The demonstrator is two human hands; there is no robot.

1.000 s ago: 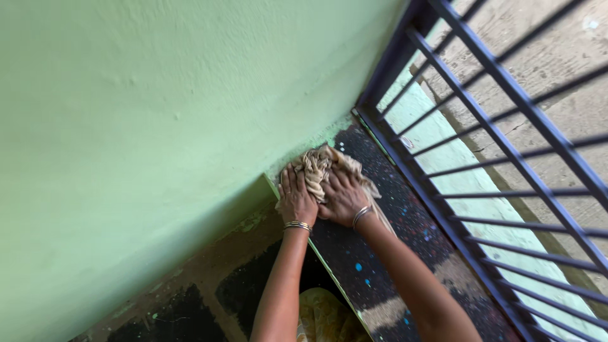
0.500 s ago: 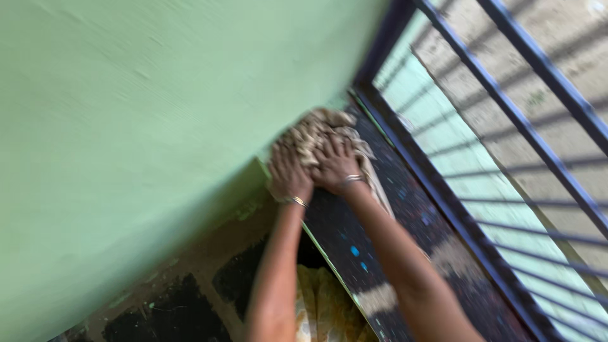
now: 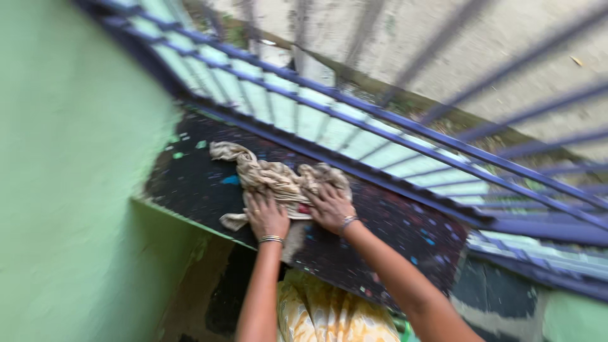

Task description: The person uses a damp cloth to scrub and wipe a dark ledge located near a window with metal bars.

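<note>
A green wall (image 3: pixel 69 164) fills the left side of the view, and a blue metal railing (image 3: pixel 392 120) runs slantwise across the top and right, with pale ground showing through its bars. Between wall and railing lies a dark floor slab (image 3: pixel 190 180), speckled with small flecks of blue, green and red paint; its near edge drops to a lower, stained patch of floor. The whole picture is blurred.

On the slab lies a crumpled beige rag (image 3: pixel 272 180), stretched from near the wall towards the railing, with one end trailing over the near edge of the slab. Both hands press down on it, side by side. The left hand (image 3: pixel 266 215) lies flat on the nearer part of the rag with its fingers spread, a thin bangle (image 3: pixel 271 239) at the wrist. The right hand (image 3: pixel 329 208) rests just beside it, palm down on the rag's right end, fingers spread too, with a bangle at that wrist as well. Neither hand is closed around the rag. Below the forearms, at the bottom edge, shows a bit of yellow patterned cloth (image 3: pixel 329 313).
</note>
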